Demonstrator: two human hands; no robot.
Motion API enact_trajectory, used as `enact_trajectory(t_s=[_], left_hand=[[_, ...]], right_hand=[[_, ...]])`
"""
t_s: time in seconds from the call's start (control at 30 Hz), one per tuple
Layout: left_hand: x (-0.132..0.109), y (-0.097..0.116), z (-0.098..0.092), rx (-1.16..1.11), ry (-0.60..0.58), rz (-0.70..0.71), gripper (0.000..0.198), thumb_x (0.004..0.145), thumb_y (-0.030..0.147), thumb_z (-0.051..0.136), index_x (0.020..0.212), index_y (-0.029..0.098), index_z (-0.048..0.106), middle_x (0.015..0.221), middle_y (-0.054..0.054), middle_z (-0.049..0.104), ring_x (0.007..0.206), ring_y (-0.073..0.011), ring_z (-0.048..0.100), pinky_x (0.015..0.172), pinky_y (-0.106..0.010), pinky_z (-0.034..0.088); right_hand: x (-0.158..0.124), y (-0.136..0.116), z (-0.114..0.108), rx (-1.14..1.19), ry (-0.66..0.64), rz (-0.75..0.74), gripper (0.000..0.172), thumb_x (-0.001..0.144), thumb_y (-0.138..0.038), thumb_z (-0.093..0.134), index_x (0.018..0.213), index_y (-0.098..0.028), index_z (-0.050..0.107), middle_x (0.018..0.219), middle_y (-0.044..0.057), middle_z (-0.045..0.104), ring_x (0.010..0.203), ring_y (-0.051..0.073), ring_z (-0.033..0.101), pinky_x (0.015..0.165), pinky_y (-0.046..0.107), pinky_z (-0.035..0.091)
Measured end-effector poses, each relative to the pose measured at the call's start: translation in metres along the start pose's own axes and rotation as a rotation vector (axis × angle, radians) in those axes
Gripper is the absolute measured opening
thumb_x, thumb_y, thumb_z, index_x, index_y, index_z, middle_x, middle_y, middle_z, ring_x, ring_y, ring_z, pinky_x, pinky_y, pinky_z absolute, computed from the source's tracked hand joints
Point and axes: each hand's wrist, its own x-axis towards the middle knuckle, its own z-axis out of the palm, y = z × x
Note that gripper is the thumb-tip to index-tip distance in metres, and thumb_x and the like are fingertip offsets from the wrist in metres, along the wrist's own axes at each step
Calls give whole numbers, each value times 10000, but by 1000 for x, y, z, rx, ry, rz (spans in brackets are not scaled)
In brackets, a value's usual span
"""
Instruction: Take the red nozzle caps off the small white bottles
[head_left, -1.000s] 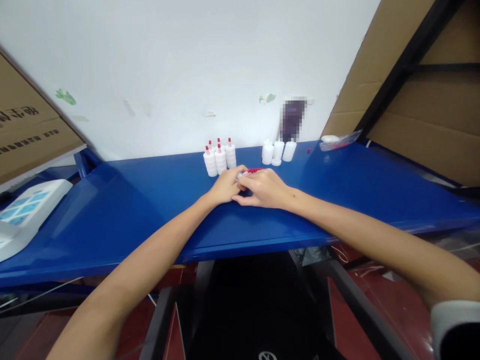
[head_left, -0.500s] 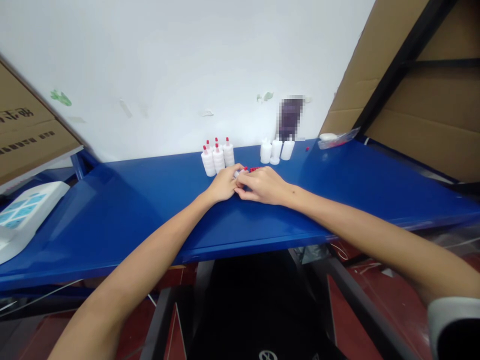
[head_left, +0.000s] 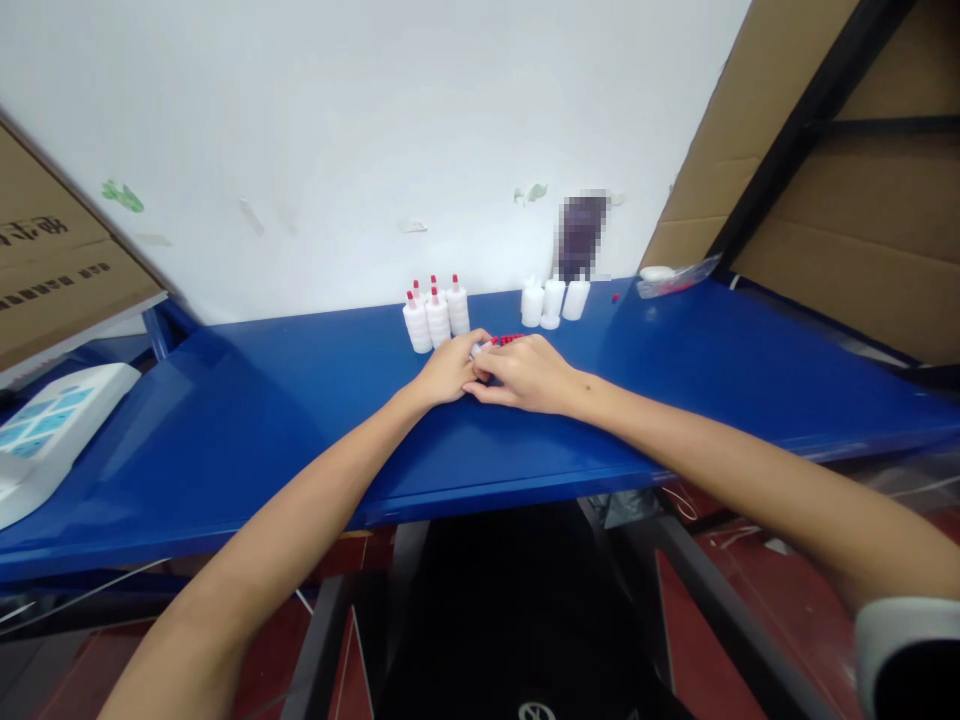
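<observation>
Both hands meet over the blue table (head_left: pixel 315 390). My left hand (head_left: pixel 448 370) is wrapped around a small white squeeze bottle (head_left: pixel 480 350) with a red tip, lying tilted and largely covered by fingers. Curled fingers of my right hand (head_left: pixel 529 375) close on the same bottle from the right; exactly where they grip is hidden. Just behind them lie several small red caps (head_left: pixel 511 339). Beyond my left hand, several white bottles with red tips (head_left: pixel 437 315) stand upright in a cluster.
White bottles without red tips (head_left: pixel 554 298) stand near the wall, with a small white piece (head_left: pixel 550 321) before them. A single red cap (head_left: pixel 615 298) and a clear plastic bag (head_left: pixel 679 278) lie farther right. A white device with blue panels (head_left: pixel 60 430) sits at the left.
The bottle's red tip has shifted slightly right between my hands. My right thumb has moved a little left. The standing bottles have not moved.
</observation>
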Motion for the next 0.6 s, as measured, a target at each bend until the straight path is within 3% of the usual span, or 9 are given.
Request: enact_trajectory(t_s=[0.3, 0.5, 0.6], left_hand=[[1, -3, 2, 32, -12, 26, 279, 779, 258, 501, 1013, 170, 625, 801, -18, 702, 760, -211, 641, 695, -311, 454], [1, -4, 6, 96, 26, 13, 309, 742, 183, 490, 1010, 185, 644, 881, -40, 739, 840, -244, 678, 734, -338, 474], [2, -3, 7, 107, 50, 7, 297, 749, 179, 487, 999, 185, 648, 906, -46, 742, 864, -248, 678, 759, -350, 490]], right_hand=[[-1, 7, -2, 89, 6, 32, 270, 981, -338, 522, 828, -182, 681, 717, 18, 681, 600, 133, 519, 595, 293, 216], [1, 1, 2, -8, 36, 52, 433, 903, -573, 626, 808, -154, 678, 719, 65, 698, 601, 157, 536, 581, 298, 215], [2, -3, 3, -51, 53, 57, 467, 889, -602, 631, 797, -147, 677, 727, 85, 708, 600, 170, 546, 574, 305, 211]])
